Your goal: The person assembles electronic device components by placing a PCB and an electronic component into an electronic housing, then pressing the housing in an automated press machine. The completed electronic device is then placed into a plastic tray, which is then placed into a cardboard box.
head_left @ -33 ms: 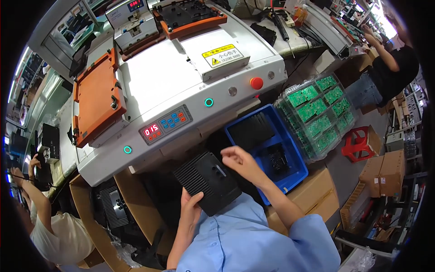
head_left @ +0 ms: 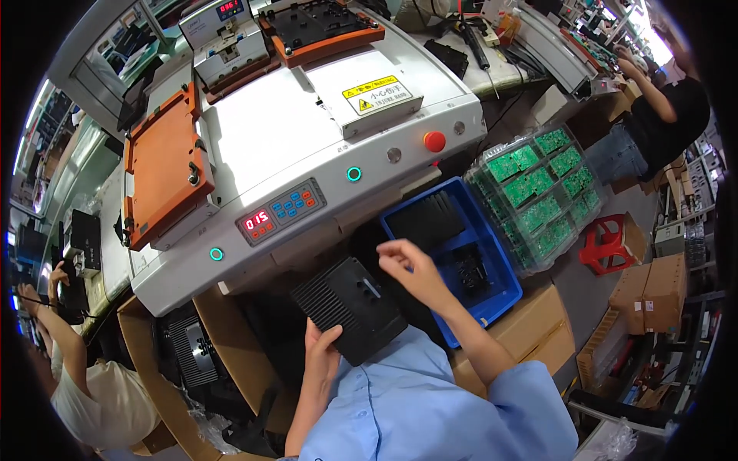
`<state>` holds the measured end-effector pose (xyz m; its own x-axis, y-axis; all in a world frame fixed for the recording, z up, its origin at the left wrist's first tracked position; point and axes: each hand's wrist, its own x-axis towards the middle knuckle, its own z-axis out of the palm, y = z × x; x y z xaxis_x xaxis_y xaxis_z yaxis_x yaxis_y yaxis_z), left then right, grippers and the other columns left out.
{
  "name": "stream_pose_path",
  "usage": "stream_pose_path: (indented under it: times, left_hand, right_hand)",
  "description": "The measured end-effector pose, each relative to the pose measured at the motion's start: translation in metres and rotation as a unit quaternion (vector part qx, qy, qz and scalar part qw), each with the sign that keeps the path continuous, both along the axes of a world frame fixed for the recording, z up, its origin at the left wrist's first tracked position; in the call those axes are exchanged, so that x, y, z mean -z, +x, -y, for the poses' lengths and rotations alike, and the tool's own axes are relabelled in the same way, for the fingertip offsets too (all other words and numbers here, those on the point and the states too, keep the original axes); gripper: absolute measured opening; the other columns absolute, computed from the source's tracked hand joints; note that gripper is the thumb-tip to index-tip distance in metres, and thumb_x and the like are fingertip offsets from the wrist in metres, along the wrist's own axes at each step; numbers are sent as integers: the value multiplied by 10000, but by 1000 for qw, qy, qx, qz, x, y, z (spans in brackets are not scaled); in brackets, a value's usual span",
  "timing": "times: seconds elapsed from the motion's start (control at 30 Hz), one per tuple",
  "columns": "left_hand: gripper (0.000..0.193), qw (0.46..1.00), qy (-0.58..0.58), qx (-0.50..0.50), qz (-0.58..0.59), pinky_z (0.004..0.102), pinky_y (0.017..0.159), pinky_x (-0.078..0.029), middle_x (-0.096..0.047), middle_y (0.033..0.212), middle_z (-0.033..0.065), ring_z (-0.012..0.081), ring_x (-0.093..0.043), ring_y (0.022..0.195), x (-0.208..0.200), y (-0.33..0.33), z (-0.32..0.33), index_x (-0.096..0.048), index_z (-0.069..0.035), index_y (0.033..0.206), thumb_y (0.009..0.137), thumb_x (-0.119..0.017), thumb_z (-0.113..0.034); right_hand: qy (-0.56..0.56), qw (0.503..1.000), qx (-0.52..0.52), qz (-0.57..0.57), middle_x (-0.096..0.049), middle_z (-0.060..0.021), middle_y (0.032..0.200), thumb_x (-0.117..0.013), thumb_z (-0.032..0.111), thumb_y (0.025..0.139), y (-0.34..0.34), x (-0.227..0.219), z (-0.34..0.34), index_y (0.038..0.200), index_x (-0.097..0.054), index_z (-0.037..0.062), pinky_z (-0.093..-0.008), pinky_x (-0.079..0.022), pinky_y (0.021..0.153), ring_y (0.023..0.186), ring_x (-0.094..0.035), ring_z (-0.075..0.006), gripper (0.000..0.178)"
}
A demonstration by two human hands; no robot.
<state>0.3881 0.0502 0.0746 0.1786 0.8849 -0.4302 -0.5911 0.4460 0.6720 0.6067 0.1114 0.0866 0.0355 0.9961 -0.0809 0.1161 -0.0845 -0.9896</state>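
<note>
The workshop floor holds a white machine [head_left: 261, 146] on the far side of you, with an orange plate [head_left: 165, 169] at its left and a red button [head_left: 434, 140] at its right front. To your right, a blue bin [head_left: 503, 276] carries black parts [head_left: 465, 273]; green boards [head_left: 530, 184] in clear trays stand beside it, with a red stool [head_left: 603, 244] farther right. An open carton [head_left: 231, 338] is at near left.

The black case [head_left: 354, 307] is in front of your body, ribbed side left. Your left hand [head_left: 321, 346] pinches its near left edge, thumb on top. Your right hand [head_left: 411, 273] is raised just right of the case, fingers bent; whether the fingertips meet or grip anything cannot be told.
</note>
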Motion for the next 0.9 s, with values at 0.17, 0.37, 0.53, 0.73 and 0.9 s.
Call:
stream_pose_path:
  times: [0.17, 0.37, 0.53, 0.73, 0.9]
  left_hand:
    - [528, 998, -14, -58, 19, 345, 947, -445, -543, 1174, 86, 223, -542, 1082, 9, -22, 7, -431, -51, 1270, 762, -570, -38]
    - [521, 994, -36, -105, 5, 331, 930, -457, -545, 1147, 99, 223, -549, 1062, 12, -42, 19, -425, -47, 1264, 763, -566, -43]
    - [536, 995, -35, -96, 2, 330, 941, -445, -549, 1152, 97, 224, -544, 1074, 12, -36, 21, -428, -46, 1272, 756, -573, -44]
    - [560, 992, -57, -112, 6, 324, 948, -428, -552, 1156, 84, 218, -543, 1075, 14, -31, 26, -426, -43, 1289, 751, -581, -39]
    - [561, 994, -42, -99, -17, 321, 944, -430, -554, 1150, 83, 212, -544, 1071, 9, -28, 19, -422, -44, 1292, 753, -577, -41]
  right_hand:
    - [67, 973, 67, 210, -644, -130, 863, -593, 169, 866, 29, -3, -34, 997, -631, 32, -300, -483, 676, 786, -633, -206, 193]
    - [-193, 859, 142, 453, -616, -250, 1038, -500, 324, 897, 148, 113, -93, 1086, -598, 23, -457, -459, 862, 1019, -579, -392, 369]
    - [-258, 870, 41, 419, -582, -289, 1103, -485, 495, 888, 236, 220, -98, 1065, -610, -30, -431, -437, 903, 1081, -543, -410, 568]
    - [-116, 878, 61, 461, -630, -270, 911, -517, 404, 902, 228, 187, -82, 934, -619, 25, -467, -471, 764, 931, -580, -448, 395]
    - [-73, 807, 102, 577, -648, -200, 797, -506, 337, 900, 152, 131, -67, 995, -531, 81, -519, -500, 623, 710, -634, -408, 274]
